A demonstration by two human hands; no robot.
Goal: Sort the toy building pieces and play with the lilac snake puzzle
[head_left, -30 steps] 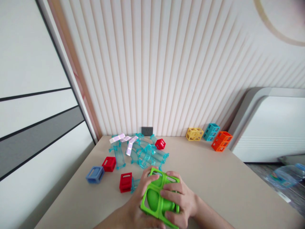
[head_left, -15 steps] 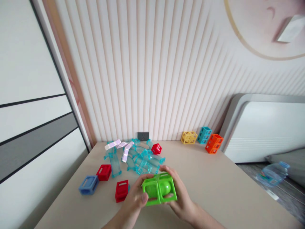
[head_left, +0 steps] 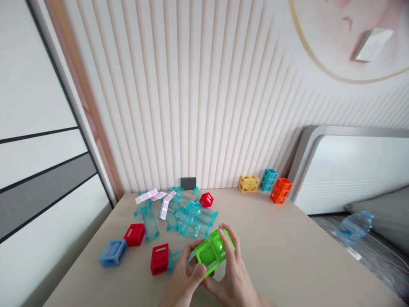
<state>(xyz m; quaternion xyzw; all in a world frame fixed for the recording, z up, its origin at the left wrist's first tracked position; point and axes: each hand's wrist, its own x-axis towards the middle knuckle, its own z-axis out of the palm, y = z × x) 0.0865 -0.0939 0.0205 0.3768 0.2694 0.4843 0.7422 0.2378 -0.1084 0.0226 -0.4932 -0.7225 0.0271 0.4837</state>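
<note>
Between both hands, above the front of the table, I hold a green plastic block made of two open-sided cube frames with rounded shapes inside. My left hand grips its left end, thumb on the near side. Around the right end curl the fingers of my right hand, some lying over the top edge. The block is tilted, its right end higher. Just left of my left hand stands a red block, and a clear teal piece lies partly hidden behind that hand.
Another red block and a blue block lie left. Clear teal track pieces are heaped at the back with lilac strips and a red cube. Yellow, teal and orange blocks stand back right.
The green block has turned in my hands, from nearly level to tilted with its right end up. My right fingers have shifted over its top. The view has swung slightly right.
</note>
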